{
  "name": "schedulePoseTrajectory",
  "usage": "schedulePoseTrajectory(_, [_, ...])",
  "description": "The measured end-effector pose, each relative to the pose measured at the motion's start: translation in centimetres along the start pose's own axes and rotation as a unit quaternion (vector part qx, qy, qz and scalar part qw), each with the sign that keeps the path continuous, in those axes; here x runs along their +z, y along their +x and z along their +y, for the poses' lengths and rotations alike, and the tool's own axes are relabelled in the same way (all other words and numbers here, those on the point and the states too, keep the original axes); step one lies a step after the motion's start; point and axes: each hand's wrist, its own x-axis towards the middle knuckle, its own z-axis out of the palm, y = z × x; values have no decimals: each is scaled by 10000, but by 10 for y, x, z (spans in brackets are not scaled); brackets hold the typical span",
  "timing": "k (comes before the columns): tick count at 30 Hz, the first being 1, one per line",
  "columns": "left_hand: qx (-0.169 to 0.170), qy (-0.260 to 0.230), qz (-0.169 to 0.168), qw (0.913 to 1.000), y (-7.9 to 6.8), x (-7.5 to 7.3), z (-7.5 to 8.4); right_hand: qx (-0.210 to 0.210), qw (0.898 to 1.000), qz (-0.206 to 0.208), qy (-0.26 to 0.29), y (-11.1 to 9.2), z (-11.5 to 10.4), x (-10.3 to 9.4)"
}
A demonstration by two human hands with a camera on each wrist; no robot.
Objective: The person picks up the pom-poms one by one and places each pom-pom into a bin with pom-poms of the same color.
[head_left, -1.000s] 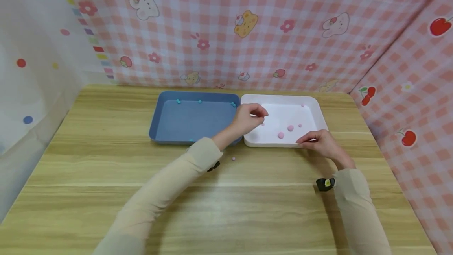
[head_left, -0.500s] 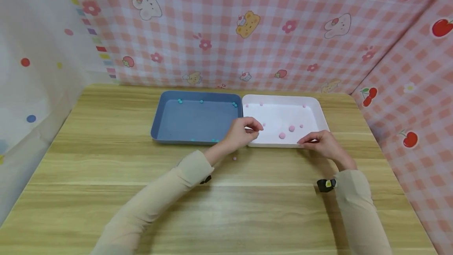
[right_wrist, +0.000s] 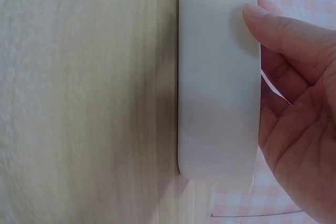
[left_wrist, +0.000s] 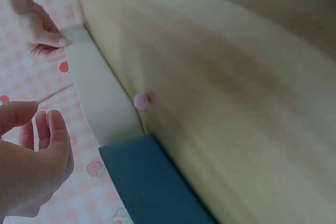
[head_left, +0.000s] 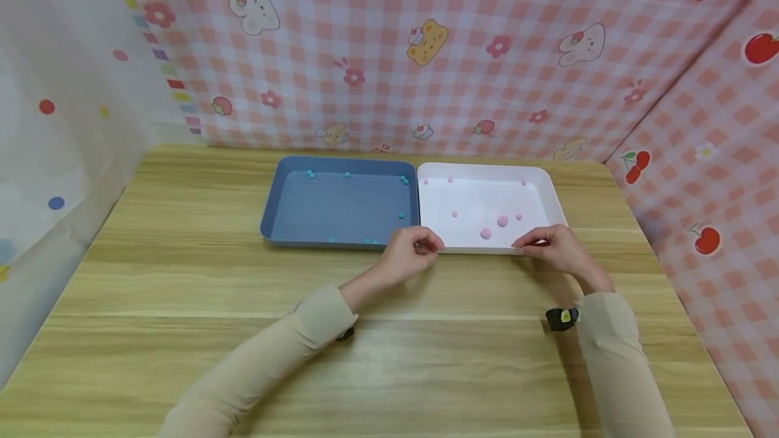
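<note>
My right hand [head_left: 558, 249] pinches the near rim of a white tray [head_left: 471, 198], thumb on the outer wall in the right wrist view. My left hand [head_left: 406, 254] hovers by the near edge where the white tray meets a blue tray [head_left: 341, 205]. In the left wrist view its thumb and loosely bent fingers stand apart with nothing between them. A small pink ball [left_wrist: 142, 101] lies on the table just outside the white tray; the left hand hides it in the head view. Larger pink balls [head_left: 485, 233] and several tiny ones sit inside the white tray.
Several small teal balls [head_left: 347, 174] lie along the blue tray's walls. Both trays stand side by side at the back of a wooden table [head_left: 389, 363]. Checked pink cloth [head_left: 377, 53] hangs behind, with more cloth at both sides.
My left hand has moved back toward me and slightly left, from over the white tray to its near edge. The right hand keeps its grip on the rim. The view has shifted slightly.
</note>
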Motion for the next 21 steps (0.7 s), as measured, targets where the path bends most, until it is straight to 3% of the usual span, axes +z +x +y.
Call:
schedulePoseTrajectory(7, [-65, 171, -87, 9998, -10, 0, -7, 37, 10000, -18, -44, 1, 1, 1])
schedulePoseTrajectory(17, [-416, 695, -407, 9959, -21, 3, -17, 158, 9998, -81, 15, 0, -1, 0])
schedulePoseTrajectory(21, [-326, 889, -382, 9948, -23, 2, -19, 292, 9995, -91, -50, 1, -2, 0])
